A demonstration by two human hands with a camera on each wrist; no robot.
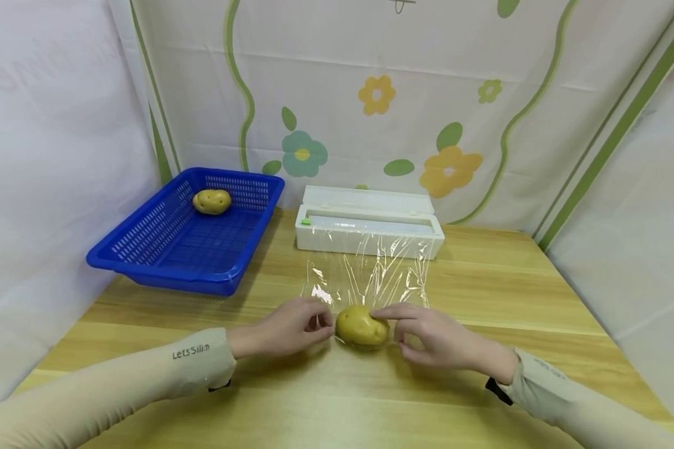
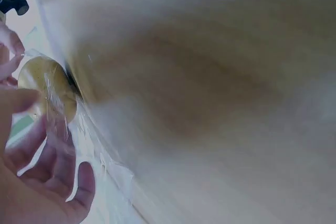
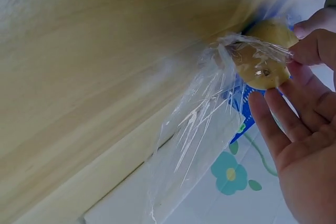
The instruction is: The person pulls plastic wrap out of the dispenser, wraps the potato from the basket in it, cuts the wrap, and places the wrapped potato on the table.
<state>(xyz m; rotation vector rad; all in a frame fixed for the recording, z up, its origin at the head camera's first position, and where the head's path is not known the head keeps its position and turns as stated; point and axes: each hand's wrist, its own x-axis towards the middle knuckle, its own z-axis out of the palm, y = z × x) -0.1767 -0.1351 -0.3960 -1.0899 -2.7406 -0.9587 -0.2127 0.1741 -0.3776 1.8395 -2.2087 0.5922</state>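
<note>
A yellow potato [image 1: 362, 327] lies on the table between the two hands, at the near end of a clear sheet of cling film [image 1: 371, 277]. At its left side is my left hand [image 1: 292, 325], thumb and forefinger pinching the film's edge; in the left wrist view a strip of film [image 2: 55, 106] crosses the potato [image 2: 39, 80] beside those fingers. My right hand [image 1: 435, 333] is on the other side, its forefinger reaching to the potato's top. The right wrist view shows its thumb and forefinger pinching gathered film [image 3: 262, 50] against the potato [image 3: 268, 72], the other fingers extended.
Behind the potato stands a white cling film dispenser [image 1: 371, 240], lid raised, the film running out of its front. A blue basket [image 1: 180, 274] at the back left holds another potato [image 1: 211, 201]. Fabric walls [image 1: 337, 81] enclose the wooden table [image 1: 500, 293].
</note>
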